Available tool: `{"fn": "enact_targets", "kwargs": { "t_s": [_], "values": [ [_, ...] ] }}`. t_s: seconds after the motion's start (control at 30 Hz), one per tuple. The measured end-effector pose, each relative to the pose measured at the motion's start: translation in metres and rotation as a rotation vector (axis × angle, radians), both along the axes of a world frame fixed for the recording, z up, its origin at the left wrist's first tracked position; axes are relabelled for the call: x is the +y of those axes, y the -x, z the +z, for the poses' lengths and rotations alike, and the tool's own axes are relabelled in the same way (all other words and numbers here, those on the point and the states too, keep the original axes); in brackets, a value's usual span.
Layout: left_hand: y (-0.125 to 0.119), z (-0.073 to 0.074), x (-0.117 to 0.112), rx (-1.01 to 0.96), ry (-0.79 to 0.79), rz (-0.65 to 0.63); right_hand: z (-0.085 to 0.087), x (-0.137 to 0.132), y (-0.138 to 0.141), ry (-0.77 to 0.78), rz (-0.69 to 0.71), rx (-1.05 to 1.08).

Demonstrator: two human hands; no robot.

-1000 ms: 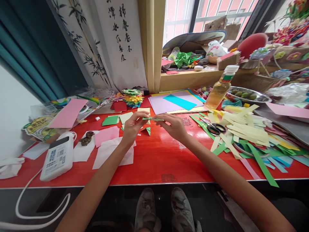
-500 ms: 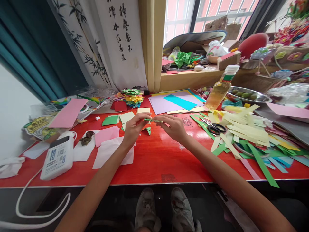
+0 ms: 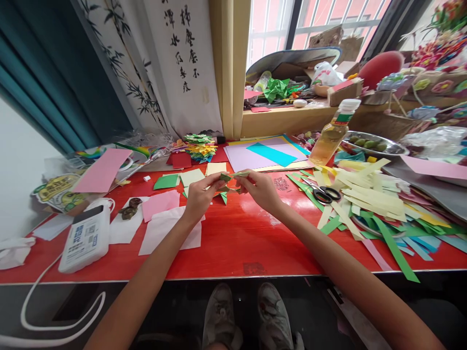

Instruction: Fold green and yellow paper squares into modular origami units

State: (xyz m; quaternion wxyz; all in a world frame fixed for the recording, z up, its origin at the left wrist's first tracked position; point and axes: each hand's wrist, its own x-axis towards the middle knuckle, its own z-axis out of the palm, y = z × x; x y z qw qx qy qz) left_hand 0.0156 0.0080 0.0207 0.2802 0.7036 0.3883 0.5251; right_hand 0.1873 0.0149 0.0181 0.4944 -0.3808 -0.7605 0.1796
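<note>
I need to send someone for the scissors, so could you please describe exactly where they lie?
On the red table, look right of the right hand, at the edge of the heap of yellow and green paper strips. The scissors lie there, the only black-handled metal thing among the paper.

Red bench [image 3: 233, 243] strewn with paper craft clutter below a windowsill [image 3: 284, 119]
Black-handled scissors [image 3: 323, 193] lie at the edge of a heap of pale yellow strips [image 3: 372, 192], with a long green strip [image 3: 396, 248] near the front edge; behind them a bottle [image 3: 332, 136] of yellowish liquid stands just beside a metal dish [image 3: 372, 142]; a lilac sheet [image 3: 251, 159] carries a blue strip [image 3: 272, 153]; far left lie a pink sheet [image 3: 104, 170] and a white box [image 3: 85, 238] with a cable [image 3: 36, 311]; a calligraphy scroll [image 3: 182, 58] hangs behind
</note>
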Motion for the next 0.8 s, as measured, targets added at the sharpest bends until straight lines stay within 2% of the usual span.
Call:
{"fn": "enact_targets", "kwargs": {
  "t_s": [0.17, 0.33, 0.53, 0.8],
  "values": [
    [0.0005, 0.0002, 0.0009, 0.044, 0.035, -0.027, 0.0039, 0.0004, -0.0031, 0.028, 0.048, -0.046],
    [0.0003, 0.0003, 0.0009, 0.045, 0.066, -0.044, 0.0050, -0.0012, -0.0027, 0.063, -0.028, -0.064],
    [-0.0008, 0.0024, -0.0005, -0.033, 0.133, -0.103, 0.0068, -0.0012, -0.0049, 0.148, 0.077, -0.081],
    [-0.0012, 0.0026, -0.0010, -0.077, 0.130, -0.092, 0.0093, -0.0026, -0.0044, 0.060, 0.012, -0.100]
  ]
}}
